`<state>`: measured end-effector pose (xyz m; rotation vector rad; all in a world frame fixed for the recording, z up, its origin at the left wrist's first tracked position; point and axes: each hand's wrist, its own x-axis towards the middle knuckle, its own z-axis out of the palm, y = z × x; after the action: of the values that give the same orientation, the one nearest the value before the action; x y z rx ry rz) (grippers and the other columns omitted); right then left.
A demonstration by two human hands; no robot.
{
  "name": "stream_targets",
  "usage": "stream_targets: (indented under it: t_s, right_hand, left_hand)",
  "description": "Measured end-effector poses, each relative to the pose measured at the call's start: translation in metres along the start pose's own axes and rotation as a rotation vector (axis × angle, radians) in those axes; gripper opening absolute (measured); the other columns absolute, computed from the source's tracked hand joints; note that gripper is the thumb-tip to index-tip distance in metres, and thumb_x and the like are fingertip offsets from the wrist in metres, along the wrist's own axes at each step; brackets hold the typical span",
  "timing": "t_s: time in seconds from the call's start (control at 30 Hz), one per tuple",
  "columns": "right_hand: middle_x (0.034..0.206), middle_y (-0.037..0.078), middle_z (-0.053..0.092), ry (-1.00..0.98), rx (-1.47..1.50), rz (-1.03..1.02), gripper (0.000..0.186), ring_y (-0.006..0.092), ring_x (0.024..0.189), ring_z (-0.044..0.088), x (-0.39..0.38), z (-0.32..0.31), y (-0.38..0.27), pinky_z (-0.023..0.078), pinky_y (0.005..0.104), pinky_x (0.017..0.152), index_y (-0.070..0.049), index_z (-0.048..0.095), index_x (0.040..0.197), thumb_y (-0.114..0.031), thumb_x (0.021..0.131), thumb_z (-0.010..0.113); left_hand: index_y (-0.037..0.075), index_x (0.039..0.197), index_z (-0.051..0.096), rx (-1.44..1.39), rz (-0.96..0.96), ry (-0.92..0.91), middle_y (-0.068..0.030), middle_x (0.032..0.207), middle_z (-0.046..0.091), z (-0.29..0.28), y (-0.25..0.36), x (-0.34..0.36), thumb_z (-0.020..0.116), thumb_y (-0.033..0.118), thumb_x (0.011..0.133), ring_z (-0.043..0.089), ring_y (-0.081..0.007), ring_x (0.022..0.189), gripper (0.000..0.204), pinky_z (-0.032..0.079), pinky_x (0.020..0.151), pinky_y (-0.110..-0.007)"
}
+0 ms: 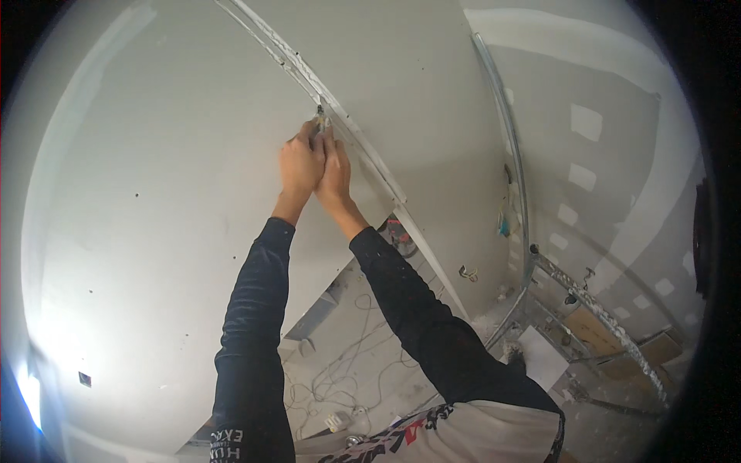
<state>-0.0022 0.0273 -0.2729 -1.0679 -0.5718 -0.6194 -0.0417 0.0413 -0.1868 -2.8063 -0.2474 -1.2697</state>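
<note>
Both hands (pixel 316 158) hide a small tool (pixel 320 119) at the drywall seam (pixel 363 150).

plasterboard panel (pixel 154 193): matt, smooth | ladder (pixel 610 324): dull metal

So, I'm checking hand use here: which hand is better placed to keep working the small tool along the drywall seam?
Probably the right hand: it lies against the seam, fingers at the small tool. The left hand sits farther out on the panel.

Hands (pixel 316 158) on seam (pixel 363 150); cables (pixel 340 370) below.
</note>
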Motion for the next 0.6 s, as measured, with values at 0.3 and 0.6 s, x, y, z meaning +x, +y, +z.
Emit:
stream_targets:
  t_s: [0.3, 0.6]
  right_hand:
    - [0.11, 0.026, 0.064, -0.036, -0.069, 0.007, 0.072, 0.0429, 0.099, 0.067, -0.008, -0.013, 0.008, 0.056, 0.0477, 0.08, 0.009, 0.043, 0.152, -0.011, 0.091, 0.074]
    - [0.117, 0.029, 0.064, -0.041, 0.041, 0.076, 0.078, 0.0453, 0.108, 0.064, 0.004, -0.008, 0.008, 0.054, 0.0496, 0.087, 0.008, 0.04, 0.155, -0.013, 0.089, 0.075]
  left_hand:
    - [0.001, 0.121, 0.067, -0.007, -0.025, -0.11, -0.0245, 0.093, 0.075, 0.005, 0.005, -0.007, 0.063, 0.017, 0.099, 0.072, -0.0459, 0.085, 0.028, 0.058, 0.076, -0.052]
    - [-0.001, 0.124, 0.067, -0.09, 0.016, -0.05, -0.0284, 0.094, 0.073, 0.011, 0.004, 0.003, 0.063, 0.014, 0.097, 0.072, -0.0458, 0.084, 0.031, 0.058, 0.075, -0.048]
